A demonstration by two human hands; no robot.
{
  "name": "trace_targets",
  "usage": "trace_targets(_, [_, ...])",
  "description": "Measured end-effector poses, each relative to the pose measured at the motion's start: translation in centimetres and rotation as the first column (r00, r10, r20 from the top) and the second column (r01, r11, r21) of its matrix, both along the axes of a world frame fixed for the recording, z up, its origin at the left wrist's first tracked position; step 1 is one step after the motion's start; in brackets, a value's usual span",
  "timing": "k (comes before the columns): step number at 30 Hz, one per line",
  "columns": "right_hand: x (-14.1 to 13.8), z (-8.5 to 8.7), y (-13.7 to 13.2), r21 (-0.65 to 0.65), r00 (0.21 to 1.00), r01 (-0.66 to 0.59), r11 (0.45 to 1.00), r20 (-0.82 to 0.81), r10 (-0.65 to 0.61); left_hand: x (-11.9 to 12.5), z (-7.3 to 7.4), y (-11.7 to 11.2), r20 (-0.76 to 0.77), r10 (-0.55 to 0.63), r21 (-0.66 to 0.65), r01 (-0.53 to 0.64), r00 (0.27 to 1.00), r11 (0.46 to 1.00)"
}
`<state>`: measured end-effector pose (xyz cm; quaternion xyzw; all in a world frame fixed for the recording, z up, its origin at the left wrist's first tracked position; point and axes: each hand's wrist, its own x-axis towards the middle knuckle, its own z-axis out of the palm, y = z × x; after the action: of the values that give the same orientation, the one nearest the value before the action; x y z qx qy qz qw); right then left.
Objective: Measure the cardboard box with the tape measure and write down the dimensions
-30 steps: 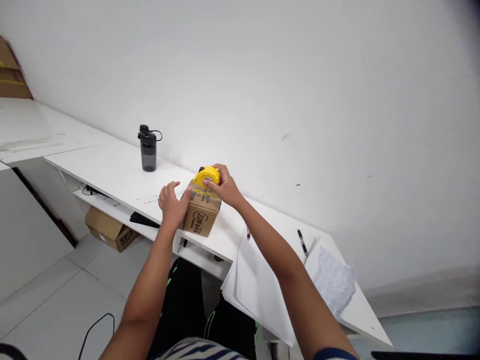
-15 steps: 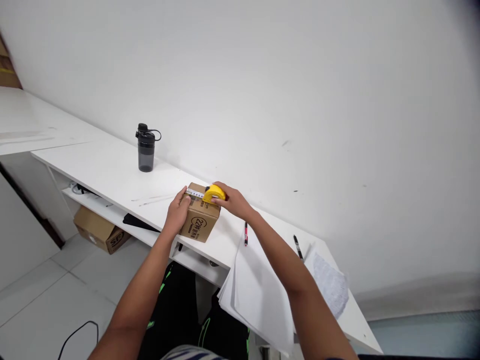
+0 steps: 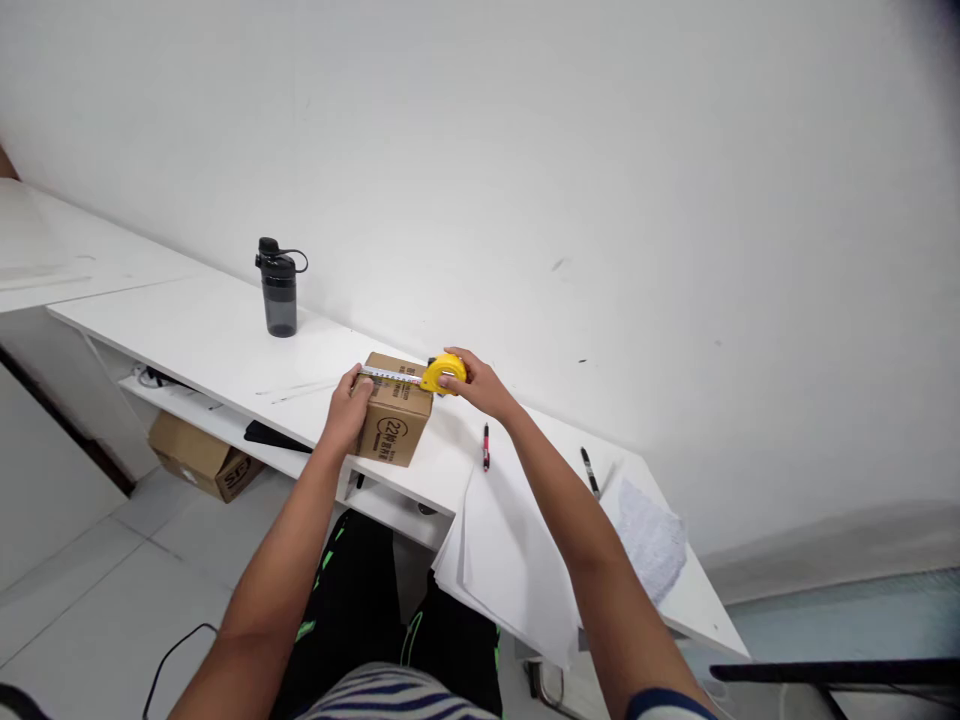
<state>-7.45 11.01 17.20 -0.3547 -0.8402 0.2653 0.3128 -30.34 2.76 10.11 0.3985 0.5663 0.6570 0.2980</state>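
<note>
A small brown cardboard box [image 3: 390,425] with black print stands on the white desk. My left hand [image 3: 346,412] grips its left edge, thumb on top and fingers along the side, by the end of the pulled-out tape blade [image 3: 386,374]. That blade lies across the box's top from left to right. At the box's right edge, my right hand [image 3: 474,382] is closed around the yellow tape measure [image 3: 444,372]. Part of the case is hidden by my fingers.
A dark water bottle [image 3: 280,295] stands farther left on the desk [image 3: 217,310]. Nearer my right arm are white paper sheets [image 3: 510,540], a red pen [image 3: 486,447], a black pen [image 3: 590,470] and a crumpled sheet [image 3: 649,540]. Another carton [image 3: 195,455] sits below the shelf.
My right hand has moved the tape measure rightward to the box's right edge, so more blade is out. My left hand stays at the left edge. The view has shifted slightly.
</note>
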Motion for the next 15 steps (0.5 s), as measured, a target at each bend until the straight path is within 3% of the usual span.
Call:
trace_targets(6, [-6.9, 0.9, -0.9, 0.108, 0.986, -0.154, 0.982, 0.085, 0.145, 6.6, -0.9, -1.5, -0.081, 0.13, -0.101, -0.137, 0.988, 0.985])
trace_targets(9, [-8.4, 1.6, -1.8, 0.177, 0.995, -0.084, 0.981, 0.06, 0.075, 8.3, -1.3, -2.3, -0.104, 0.138, -0.184, -0.156, 0.985, 0.97])
trace_targets(11, [-8.4, 2.0, -2.1, 0.207, 0.997, 0.074, 0.976, 0.001, -0.076, 7.4, -1.1, -2.2, -0.145, 0.158, -0.141, -0.178, 0.977, 0.974])
trace_targets(15, [-8.0, 2.2, -1.9, 0.223, 0.955, 0.297, 0.929, -0.039, -0.295, 2.7, 0.0, 0.0, -0.236, 0.206, 0.016, -0.208, 0.95, 0.978])
